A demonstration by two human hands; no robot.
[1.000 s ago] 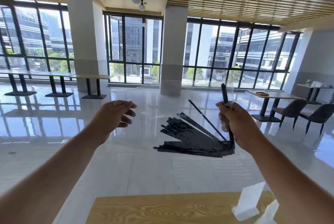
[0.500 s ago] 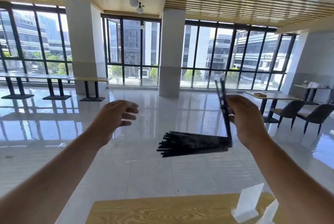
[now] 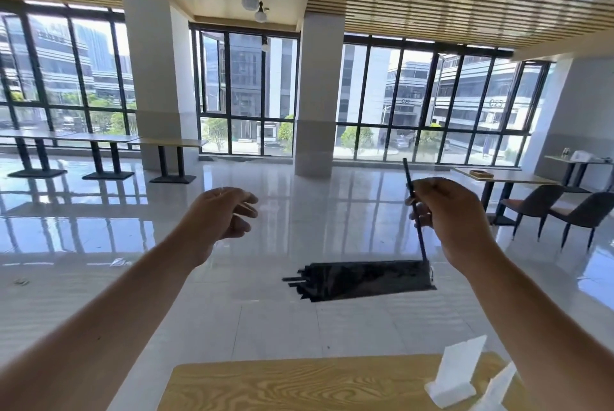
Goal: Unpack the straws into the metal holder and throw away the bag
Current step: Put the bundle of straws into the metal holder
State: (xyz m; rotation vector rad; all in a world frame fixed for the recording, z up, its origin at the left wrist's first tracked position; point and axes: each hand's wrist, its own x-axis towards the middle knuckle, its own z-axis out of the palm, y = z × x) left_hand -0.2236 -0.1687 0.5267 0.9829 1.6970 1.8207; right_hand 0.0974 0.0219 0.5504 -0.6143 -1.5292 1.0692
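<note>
A bundle of black straws (image 3: 360,279) lies level in mid-air between my hands, inside a clear plastic bag that is barely visible. My left hand (image 3: 217,216) is raised at the left with curled fingers and seems to pinch the bag's clear edge. My right hand (image 3: 447,211) grips one single black straw (image 3: 409,179) upright, its lower end reaching the bundle's right end. The metal holder is out of view.
A wooden table (image 3: 299,384) lies below me with a white sign stand (image 3: 457,374) on its right part. Beyond is glossy tiled floor, with a table and chairs (image 3: 538,208) to the right and long tables (image 3: 99,141) by the windows at the left.
The straws were fanned out from my right hand a second ago; they have dropped together into one flat level bundle. My right hand moved slightly right, still holding the upright straw.
</note>
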